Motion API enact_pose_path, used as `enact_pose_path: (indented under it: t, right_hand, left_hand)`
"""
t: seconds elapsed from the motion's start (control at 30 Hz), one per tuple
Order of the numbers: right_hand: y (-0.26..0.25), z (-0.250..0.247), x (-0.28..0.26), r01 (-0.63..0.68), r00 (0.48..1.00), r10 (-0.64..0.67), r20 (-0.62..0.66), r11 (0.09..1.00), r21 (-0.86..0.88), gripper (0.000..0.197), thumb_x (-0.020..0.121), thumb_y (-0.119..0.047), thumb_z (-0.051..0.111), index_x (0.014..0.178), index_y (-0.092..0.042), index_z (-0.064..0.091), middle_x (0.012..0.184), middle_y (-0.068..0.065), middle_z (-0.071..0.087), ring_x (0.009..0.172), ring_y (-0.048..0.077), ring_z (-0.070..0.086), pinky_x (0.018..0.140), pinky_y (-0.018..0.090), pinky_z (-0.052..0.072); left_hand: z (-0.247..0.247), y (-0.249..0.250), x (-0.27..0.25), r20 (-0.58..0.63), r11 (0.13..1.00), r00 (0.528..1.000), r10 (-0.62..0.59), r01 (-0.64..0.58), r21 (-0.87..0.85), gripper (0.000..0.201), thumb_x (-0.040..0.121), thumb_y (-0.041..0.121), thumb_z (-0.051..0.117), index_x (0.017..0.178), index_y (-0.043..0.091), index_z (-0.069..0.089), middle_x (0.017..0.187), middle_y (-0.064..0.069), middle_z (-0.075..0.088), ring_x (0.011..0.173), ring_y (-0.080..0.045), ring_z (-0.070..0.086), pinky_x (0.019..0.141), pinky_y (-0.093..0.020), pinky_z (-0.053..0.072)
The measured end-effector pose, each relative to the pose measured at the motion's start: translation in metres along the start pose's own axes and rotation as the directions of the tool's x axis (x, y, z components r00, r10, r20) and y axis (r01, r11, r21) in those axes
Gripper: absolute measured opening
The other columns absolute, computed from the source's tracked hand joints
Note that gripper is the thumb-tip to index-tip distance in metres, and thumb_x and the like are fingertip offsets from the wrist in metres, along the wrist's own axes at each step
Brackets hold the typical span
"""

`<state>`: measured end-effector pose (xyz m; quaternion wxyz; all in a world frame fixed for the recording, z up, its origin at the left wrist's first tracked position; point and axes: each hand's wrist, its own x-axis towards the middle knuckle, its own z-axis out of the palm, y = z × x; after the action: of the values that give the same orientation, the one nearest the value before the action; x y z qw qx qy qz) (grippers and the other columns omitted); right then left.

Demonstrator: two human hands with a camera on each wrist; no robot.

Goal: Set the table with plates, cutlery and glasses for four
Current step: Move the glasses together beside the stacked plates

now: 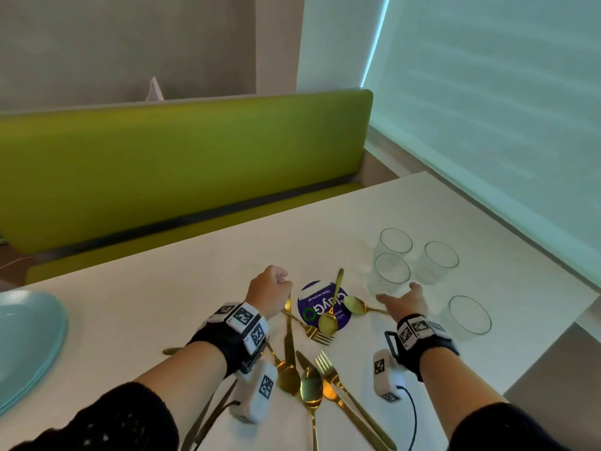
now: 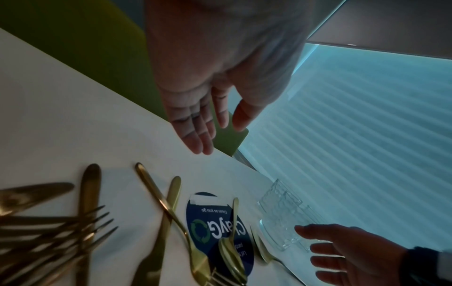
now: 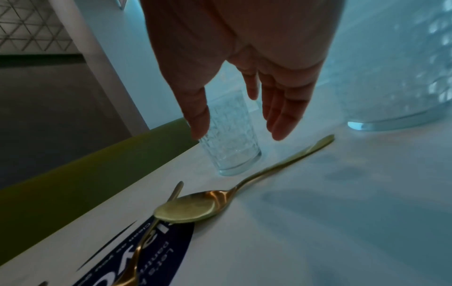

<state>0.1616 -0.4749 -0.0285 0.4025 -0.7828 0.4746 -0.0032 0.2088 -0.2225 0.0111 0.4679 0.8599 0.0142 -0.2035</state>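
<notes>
Several clear textured glasses stand at the table's right; the nearest to me [image 1: 392,275] is also seen in the right wrist view [image 3: 229,141]. My right hand [image 1: 398,292] [image 3: 238,133] hovers just short of that glass, fingers and thumb spread, holding nothing. A scattered pile of gold cutlery [image 1: 309,369] [image 2: 80,222] lies in front of me. Above its far end hangs my left hand [image 1: 276,281] [image 2: 220,135], fingers relaxed and empty. A stack of pale blue plates [image 1: 29,336] sits at the left edge.
A round dark blue sticker [image 1: 322,304] lies on the white table [image 1: 162,288] under two gold spoons [image 3: 190,209]. A green bench [image 1: 179,164] runs along the far side. A window blind [image 1: 487,109] borders the right, where the table's corner ends.
</notes>
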Motion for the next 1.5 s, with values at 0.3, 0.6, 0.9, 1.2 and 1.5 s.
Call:
enact_pose_path:
  t: [0.3, 0.6, 0.9, 1.2, 1.5]
  right_hand:
    - [0.003, 0.029, 0.041, 0.004, 0.997, 0.008, -0.075, 0.987, 0.159, 0.101, 0.063, -0.026, 0.086, 0.144, -0.015, 0.027, 0.139, 0.013, 0.048, 0.129, 0.032, 0.045, 0.106, 0.04, 0.037]
    - [0.004, 0.039, 0.053, 0.056, 0.985, -0.04, -0.169, 0.995, 0.088, 0.081, 0.065, -0.031, 0.082, 0.134, -0.013, 0.044, 0.131, 0.009, 0.054, 0.126, 0.031, 0.042, 0.106, 0.041, 0.036]
    - [-0.003, 0.033, 0.028, 0.204, 0.977, -0.198, -0.082, 0.977, 0.069, 0.071, 0.062, -0.032, 0.083, 0.123, -0.017, 0.052, 0.12, 0.003, 0.059, 0.113, 0.026, 0.054, 0.101, 0.039, 0.042]
    - [-0.001, -0.002, -0.02, 0.306, 0.926, -0.338, 0.168, 0.933, 0.192, 0.067, 0.053, -0.027, 0.086, 0.112, -0.02, 0.055, 0.104, 0.002, 0.065, 0.096, 0.018, 0.063, 0.089, 0.032, 0.051]
    - [0.032, -0.033, -0.041, 0.154, 0.91, -0.28, 0.307, 0.914, 0.376, 0.039, 0.059, -0.032, 0.076, 0.093, -0.019, 0.062, 0.081, -0.004, 0.066, 0.074, 0.013, 0.058, 0.058, 0.02, 0.043]
  left_hand:
    - [-0.002, -0.003, 0.02, -0.009, 0.999, 0.999, -0.039, 0.039, 0.004, 0.033, 0.094, 0.023, 0.048, 0.126, 0.016, 0.05, 0.127, -0.003, 0.056, 0.114, -0.018, 0.057, 0.098, -0.029, 0.045]
    - [-0.001, -0.003, 0.032, 0.004, 0.999, 0.999, -0.048, 0.048, 0.004, 0.033, 0.093, 0.022, 0.049, 0.126, 0.014, 0.05, 0.125, -0.004, 0.057, 0.113, -0.02, 0.058, 0.101, -0.032, 0.045]
    - [0.039, 0.014, 0.034, 0.143, 0.997, 0.989, 0.023, -0.034, 0.072, 0.041, 0.089, 0.025, 0.056, 0.128, 0.015, 0.048, 0.125, -0.002, 0.056, 0.1, -0.012, 0.054, 0.084, -0.022, 0.046]
    - [0.096, 0.036, 0.017, 0.262, 0.946, 0.91, 0.322, -0.32, -0.052, 0.1, 0.066, 0.032, 0.082, 0.147, 0.018, 0.024, 0.147, 0.0, 0.038, 0.134, -0.017, 0.039, 0.103, -0.024, 0.036]
    - [0.119, 0.043, -0.001, 0.337, 0.967, 0.911, 0.238, -0.253, -0.001, 0.067, 0.064, 0.027, 0.082, 0.121, 0.014, 0.049, 0.107, 0.006, 0.062, 0.096, -0.01, 0.06, 0.075, -0.017, 0.05]
